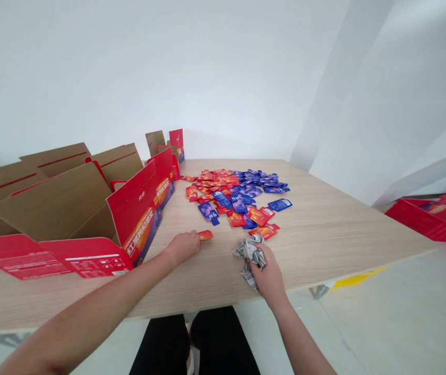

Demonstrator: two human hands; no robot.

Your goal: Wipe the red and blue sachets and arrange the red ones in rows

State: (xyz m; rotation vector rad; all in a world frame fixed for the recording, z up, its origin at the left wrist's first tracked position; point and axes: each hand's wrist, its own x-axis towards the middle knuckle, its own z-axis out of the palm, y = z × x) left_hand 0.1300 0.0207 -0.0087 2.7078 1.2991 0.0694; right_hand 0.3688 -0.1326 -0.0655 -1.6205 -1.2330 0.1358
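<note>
The left hand (182,248) lies low on the table at lower centre, its fingers stretched forward; the fingertips (196,237) meet the near end of a single red sachet (205,235), though I cannot tell whether they pinch it or only touch it; the right hand (269,273) is clenched around a crumpled grey-and-white wrapper (249,259), which bulges out beyond the fingers on the side toward the left hand; a loose pile of red and blue sachets (234,195) spreads across the far half of the light wood table (324,245), just beyond both hands; the single red sachet lies apart from it, near its lower edge; an open red-and-brown cardboard carton (137,208) stands on the table's left side, with more brown cardboard flaps (57,159) behind it at upper left; a red crate (430,219) sits at the right edge of the frame; the person's black trousers (195,338) show at bottom centre.
</note>
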